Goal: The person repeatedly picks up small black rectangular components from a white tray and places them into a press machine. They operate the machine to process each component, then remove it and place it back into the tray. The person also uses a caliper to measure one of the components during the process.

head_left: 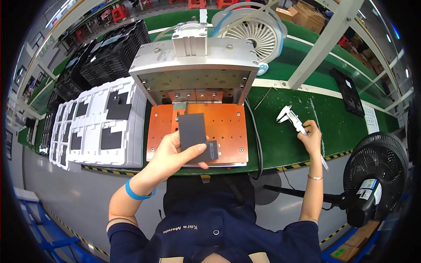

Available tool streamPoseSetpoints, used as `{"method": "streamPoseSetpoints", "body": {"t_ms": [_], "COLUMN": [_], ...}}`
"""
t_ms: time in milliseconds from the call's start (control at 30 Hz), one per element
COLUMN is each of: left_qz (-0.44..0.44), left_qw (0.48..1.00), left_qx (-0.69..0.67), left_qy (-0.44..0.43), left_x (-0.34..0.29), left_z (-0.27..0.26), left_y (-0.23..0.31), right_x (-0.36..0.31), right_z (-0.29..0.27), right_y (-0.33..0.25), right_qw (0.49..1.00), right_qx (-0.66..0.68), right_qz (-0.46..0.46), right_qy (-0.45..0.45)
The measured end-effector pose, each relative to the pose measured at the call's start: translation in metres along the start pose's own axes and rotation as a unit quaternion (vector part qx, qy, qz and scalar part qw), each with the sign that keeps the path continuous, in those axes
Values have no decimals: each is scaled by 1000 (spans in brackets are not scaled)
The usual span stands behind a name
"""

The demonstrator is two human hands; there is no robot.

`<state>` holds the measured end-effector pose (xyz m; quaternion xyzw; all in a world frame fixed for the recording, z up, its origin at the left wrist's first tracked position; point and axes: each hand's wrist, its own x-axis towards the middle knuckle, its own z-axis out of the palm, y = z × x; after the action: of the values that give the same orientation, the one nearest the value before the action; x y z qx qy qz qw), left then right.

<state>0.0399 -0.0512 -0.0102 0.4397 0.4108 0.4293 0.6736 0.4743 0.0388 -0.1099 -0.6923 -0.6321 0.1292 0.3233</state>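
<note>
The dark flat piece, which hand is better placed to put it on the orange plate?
The left hand, probably. It already holds the dark flat piece right above the orange plate. The right hand is off to the side, touching the caliper on the green mat.

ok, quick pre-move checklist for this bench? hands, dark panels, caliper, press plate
1. Left hand grips the dark panels: ok, thumb on top, fingers under, held above the orange plate.
2. Number of panels held: two show, one tall, one shorter under the thumb; more cannot tell.
3. Right hand on the caliper: ok, fingers at its lower end, caliper lying on the green mat.
4. Caliper jaws open or closed: cannot tell, too small.
5. Orange plate free under the press head: ok where visible; the part behind the panels is hidden.
6. White trays on the left hold dark panels: ok, several pockets filled.
</note>
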Motion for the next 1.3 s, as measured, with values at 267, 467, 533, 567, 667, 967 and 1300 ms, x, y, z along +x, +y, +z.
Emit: {"method": "streamPoseSetpoints", "body": {"t_ms": [267,467,533,567,667,967,1300], "left_qz": [-81,-91,-97,-97,-95,-94,-88], "left_qw": [995,993,993,993,993,993,994], "left_qx": [44,52,49,48,47,43,45], "left_qy": [-44,-45,-46,-46,-46,-56,-51], "left_x": [9,5,5,4,5,6,6], "left_z": [9,7,8,8,8,7,6], "left_y": [1,2,5,5,5,4,2], "right_x": [-64,-68,-67,-66,-66,-62,-60], "right_z": [-24,-18,-17,-17,-15,-8,-6], "right_y": [-130,-174,-174,-173,-172,-169,-169], "right_qw": [934,938,938,938,934,928,920], "right_qx": [344,154,156,157,166,185,189], "right_qz": [-62,-309,-308,-307,-312,-321,-343], "right_qy": [-66,-34,-38,-40,-43,-42,-23]}}
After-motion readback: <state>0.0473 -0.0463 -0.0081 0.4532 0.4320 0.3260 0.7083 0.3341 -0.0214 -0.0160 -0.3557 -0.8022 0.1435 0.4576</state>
